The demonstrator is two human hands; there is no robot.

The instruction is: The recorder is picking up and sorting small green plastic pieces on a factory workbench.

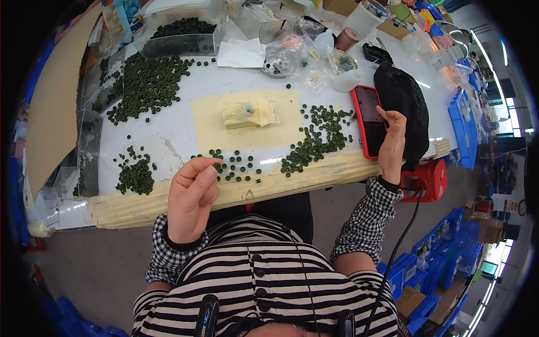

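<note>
My left hand (192, 197) hovers at the table's front edge, thumb and index finger pinched together. Small dark green round pieces (237, 167) lie by its fingertips; whether one is between them I cannot make out. On the right, my right hand (392, 143) reaches over a phone in a red case (357, 114), one finger extended to its dark screen and the other fingers loosely bent. In the middle, a small block wrapped in cream tape (236, 115), with a round pale spot on top, sits on a cream taped patch (209, 133).
Green pieces form a large pile (147, 84) at left, a smaller heap (135, 175) nearer me, and a spread (317, 140) beside the phone. Clear trays (174, 46) hold more. A black mesh bag (401, 106) lies right of the phone; plastic bags (281, 62) crowd the back.
</note>
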